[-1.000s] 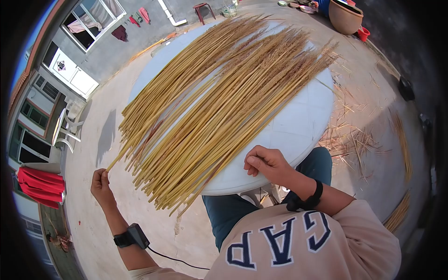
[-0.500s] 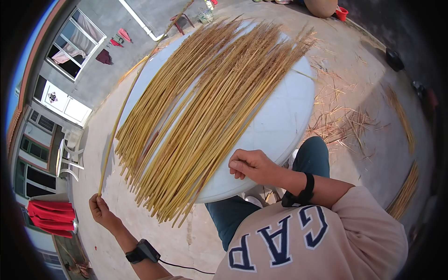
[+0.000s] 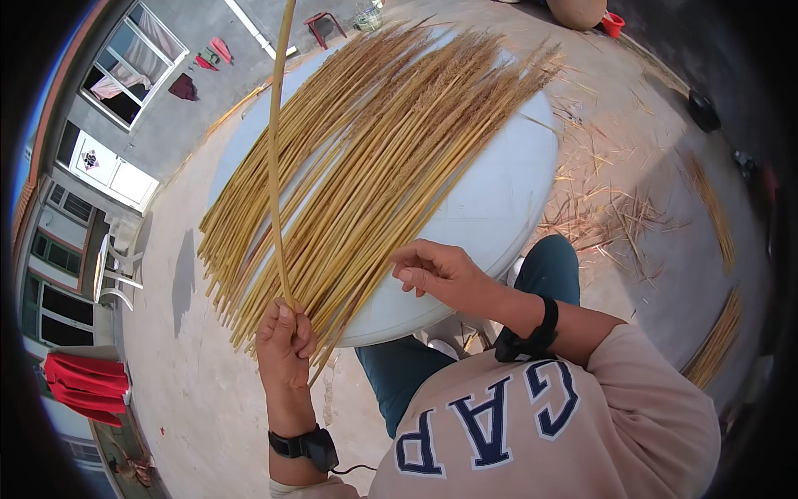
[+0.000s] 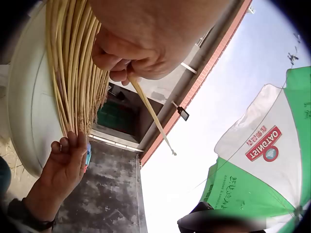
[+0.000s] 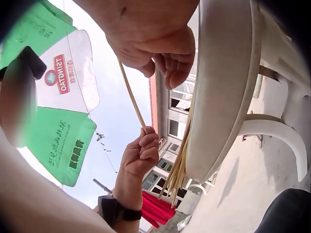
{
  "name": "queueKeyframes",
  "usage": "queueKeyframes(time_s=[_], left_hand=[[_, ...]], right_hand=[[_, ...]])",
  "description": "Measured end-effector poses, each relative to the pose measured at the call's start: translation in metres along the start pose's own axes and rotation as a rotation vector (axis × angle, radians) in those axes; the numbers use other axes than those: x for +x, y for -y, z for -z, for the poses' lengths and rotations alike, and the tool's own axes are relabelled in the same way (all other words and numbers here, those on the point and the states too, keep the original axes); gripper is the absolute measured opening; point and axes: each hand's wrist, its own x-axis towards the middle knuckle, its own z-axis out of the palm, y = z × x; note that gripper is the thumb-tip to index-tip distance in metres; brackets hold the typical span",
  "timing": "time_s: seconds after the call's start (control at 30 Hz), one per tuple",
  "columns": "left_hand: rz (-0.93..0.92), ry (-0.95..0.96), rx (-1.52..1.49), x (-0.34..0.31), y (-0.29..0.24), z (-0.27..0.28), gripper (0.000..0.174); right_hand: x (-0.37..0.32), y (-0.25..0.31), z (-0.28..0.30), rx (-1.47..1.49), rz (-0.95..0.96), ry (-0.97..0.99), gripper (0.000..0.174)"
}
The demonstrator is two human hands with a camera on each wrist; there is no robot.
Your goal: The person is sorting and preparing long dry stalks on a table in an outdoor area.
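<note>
My left hand [image 3: 284, 345] pinches the bottom end of a single long dry stalk [image 3: 274, 158], which rises over the table and runs out of the top of the head view. In the left wrist view the stalk [image 4: 150, 111] leaves the fingertips. Beneath it, many yellow-brown stalks with feathery heads [image 3: 374, 191] lie side by side on a round white table [image 3: 490, 195], their cut ends overhanging the near-left edge. My right hand [image 3: 445, 272] hovers with loosely bent fingers by the near stalks and holds nothing, its palm side showing in the left wrist view.
Broken stalk bits [image 3: 615, 220] litter the ground right of the table, with more stalks [image 3: 715, 341] farther right. A white chair [image 3: 120, 270] and red cloth [image 3: 87, 387] are at the left. A green and white umbrella [image 5: 63, 92] is overhead.
My left hand has lifted the single stalk off the left side of the pile and swung it rightward, from beside the table to over it. The right hand has shifted slightly, its fingers loosening.
</note>
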Motion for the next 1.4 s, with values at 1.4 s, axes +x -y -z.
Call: queueKeyframes(time_s=[1.4], left_hand=[[-0.222, 0.180, -0.150, 0.093, 0.056, -0.103, 0.013]], right_hand=[[0.011, 0.013, 0.005, -0.789, 0.084, -0.079, 0.009]])
